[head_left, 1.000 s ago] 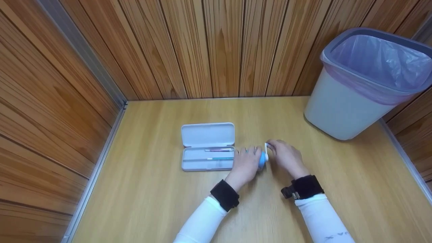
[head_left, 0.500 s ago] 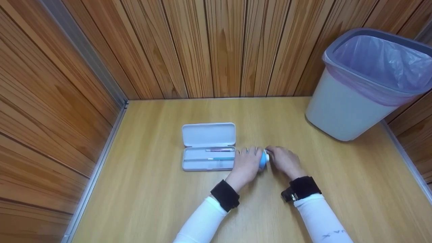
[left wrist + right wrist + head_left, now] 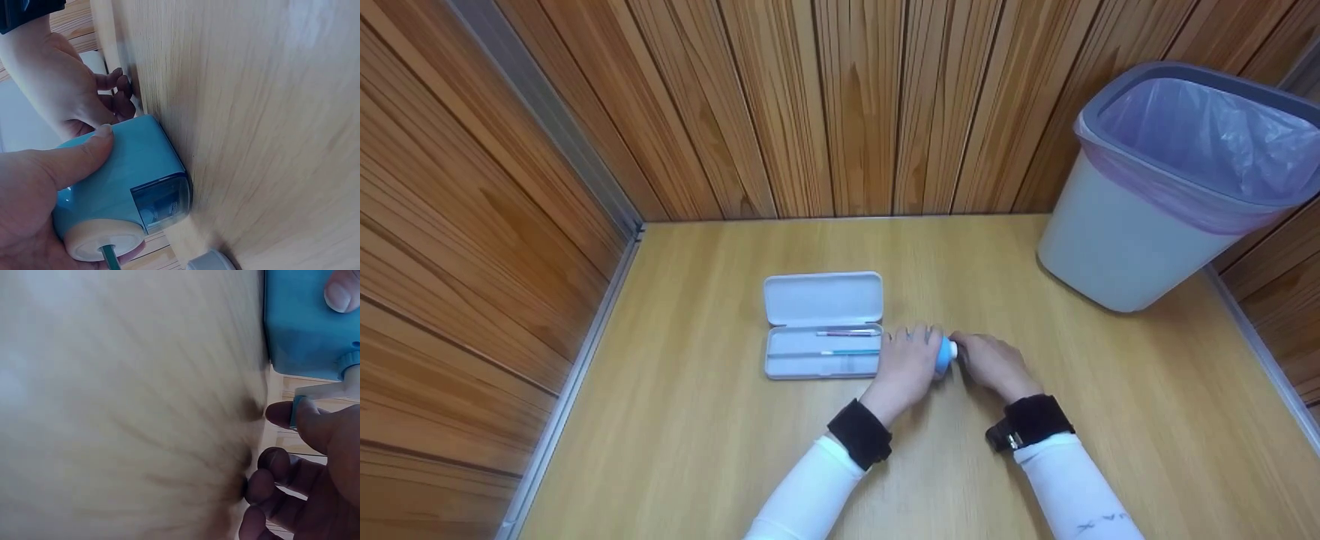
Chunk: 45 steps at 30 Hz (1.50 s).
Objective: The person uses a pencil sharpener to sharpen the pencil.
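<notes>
- While the left hand (image 3: 907, 364) grips the blue pencil sharpener (image 3: 121, 154), its body stands on the table (image 3: 697, 450) at the right end of the open pencil case (image 3: 823, 300); whether sharpener and case touch is hidden by that hand.
- The left thumb lies along one side of the casing and the fingers wrap the other — a sound hold, I judge, since it leaves the front and the crank (image 3: 320, 391) free.
- Farther right of the pencil case, the right hand (image 3: 994, 361) pinches the crank's small knob (image 3: 294, 413) between thumb and forefinger, the other fingers curled near the table.
- The casing looks like hard, smooth plastic: probably light, stiff and slightly slippery, so apt to skid or twist under the crank's force unless pressed down firmly.
- The crank's pale arm appears slim; fingertips on the knob should suit it, with no sideways wrenching.
- On the side toward the pencil case, a green pencil (image 3: 111, 260) pokes from the sharpener's pale collar (image 3: 84, 246). Its shaft should be rigid and its lead brittle, so bending is best avoided; the tip is out of sight.
- The see-through drawer (image 3: 163, 202) below the collar seems a poor handhold — it might slide out.
</notes>
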### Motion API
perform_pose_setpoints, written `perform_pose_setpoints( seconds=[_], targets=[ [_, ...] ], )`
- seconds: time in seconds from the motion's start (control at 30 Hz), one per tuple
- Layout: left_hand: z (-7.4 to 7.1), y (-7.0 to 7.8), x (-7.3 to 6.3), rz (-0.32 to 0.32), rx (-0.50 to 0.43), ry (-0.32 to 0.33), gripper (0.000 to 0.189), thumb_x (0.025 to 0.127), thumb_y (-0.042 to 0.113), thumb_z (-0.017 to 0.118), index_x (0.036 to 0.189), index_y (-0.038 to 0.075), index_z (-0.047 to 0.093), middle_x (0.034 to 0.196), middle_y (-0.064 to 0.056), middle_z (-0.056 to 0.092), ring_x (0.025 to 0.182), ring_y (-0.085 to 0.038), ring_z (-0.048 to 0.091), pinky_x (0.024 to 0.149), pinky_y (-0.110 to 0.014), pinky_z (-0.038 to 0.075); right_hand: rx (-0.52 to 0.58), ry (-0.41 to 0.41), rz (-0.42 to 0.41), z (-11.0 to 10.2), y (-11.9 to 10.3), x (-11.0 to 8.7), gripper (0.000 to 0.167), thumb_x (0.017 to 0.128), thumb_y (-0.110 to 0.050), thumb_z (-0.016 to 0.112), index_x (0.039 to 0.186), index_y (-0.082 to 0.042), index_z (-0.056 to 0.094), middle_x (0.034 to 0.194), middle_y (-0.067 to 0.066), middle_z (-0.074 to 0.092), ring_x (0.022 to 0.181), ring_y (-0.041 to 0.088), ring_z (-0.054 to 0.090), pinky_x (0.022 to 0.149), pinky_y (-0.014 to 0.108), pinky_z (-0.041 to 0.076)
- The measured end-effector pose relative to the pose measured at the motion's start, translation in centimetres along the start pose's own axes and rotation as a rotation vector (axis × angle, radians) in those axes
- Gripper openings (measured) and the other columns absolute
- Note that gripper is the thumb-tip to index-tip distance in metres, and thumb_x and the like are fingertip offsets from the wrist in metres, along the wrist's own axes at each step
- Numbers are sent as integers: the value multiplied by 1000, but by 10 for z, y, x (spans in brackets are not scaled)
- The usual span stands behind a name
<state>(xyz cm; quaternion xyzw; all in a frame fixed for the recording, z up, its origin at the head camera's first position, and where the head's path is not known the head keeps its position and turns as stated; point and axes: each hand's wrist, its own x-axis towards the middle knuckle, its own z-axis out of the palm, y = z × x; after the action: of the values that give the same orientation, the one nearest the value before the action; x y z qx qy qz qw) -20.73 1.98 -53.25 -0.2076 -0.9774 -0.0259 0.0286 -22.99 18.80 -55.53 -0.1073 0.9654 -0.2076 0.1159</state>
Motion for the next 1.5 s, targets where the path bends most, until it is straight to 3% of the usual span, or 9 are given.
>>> perform_pose_setpoints(
  seconds=[0.2, 0.33, 0.43, 0.53, 0.9, 1.2, 1.4, 1.5],
  targets=[
    [-2, 0, 1, -16, -44, -63, 53, 91, 36, 67, 138, 18, 50, 126, -4, 57, 110, -28, 55, 92, -47, 44, -18, -50, 11, -2, -2, -4, 38, 106, -17, 38, 138, -5, 55, 127, 21, 61, 118, 42, 54, 97, 60, 40],
    [-1, -1, 2, -13, -49, -63, 55, 90, 38, 68, 139, 18, 50, 127, -4, 57, 111, -28, 54, 92, -47, 44, -30, -85, 14, -4, -4, -6, 35, 105, -18, 38, 130, -6, 61, 105, 15, 65, 94, 35, 59, 84, 53, 47],
    [0, -1, 2, -10, -49, -76, 60, 89, 39, 69, 141, 18, 48, 129, -5, 56, 113, -29, 54, 93, -48, 44, -52, -109, 17, -5, -5, -4, 30, 104, -18, 41, 118, -6, 65, 87, 8, 59, 77, 28, 54, 69, 44, 46],
    [0, -1, 3, -8, -45, -77, 62, 89, 38, 70, 143, 17, 46, 129, -5, 56, 112, -29, 54, 92, -48, 44, -68, -130, 21, -5, -6, -5, 29, 104, -18, 42, 114, -4, 66, 80, 7, 55, 71, 26, 52, 63, 40, 44],
    [0, 1, 0, 0, 12, -23, 61, 85, 36, 74, 137, 17, 49, 118, -4, 58, 101, -26, 57, 83, -43, 46, -134, -93, -35, -1, -8, -20, 12, 100, -12, 50, 95, -7, 60, 76, 6, 54, 64, 25, 50, 56, 40, 45],
    [-1, 1, 0, -12, 4, -33, 55, 89, 26, 68, 139, 17, 48, 124, -5, 58, 107, -28, 56, 88, -47, 45, -112, -68, -52, 5, -8, -32, 16, 103, -18, 48, 99, -11, 61, 78, 6, 57, 66, 23, 52, 59, 42, 48],
    [-1, 2, 0, -15, -6, -46, 54, 90, 25, 66, 140, 17, 48, 125, -6, 57, 108, -28, 56, 88, -45, 45, -15, -108, 7, 2, -9, -39, 26, 105, -25, 42, 113, -12, 63, 86, 6, 57, 71, 25, 52, 59, 38, 44],
    [-2, 3, 1, -15, -13, -58, 54, 90, 23, 66, 141, 17, 48, 126, -6, 57, 109, -28, 56, 89, -46, 45, 31, -126, 39, 0, -9, -43, 27, 106, -29, 40, 113, -15, 63, 91, 5, 58, 75, 25, 53, 62, 37, 43]
  ],
)
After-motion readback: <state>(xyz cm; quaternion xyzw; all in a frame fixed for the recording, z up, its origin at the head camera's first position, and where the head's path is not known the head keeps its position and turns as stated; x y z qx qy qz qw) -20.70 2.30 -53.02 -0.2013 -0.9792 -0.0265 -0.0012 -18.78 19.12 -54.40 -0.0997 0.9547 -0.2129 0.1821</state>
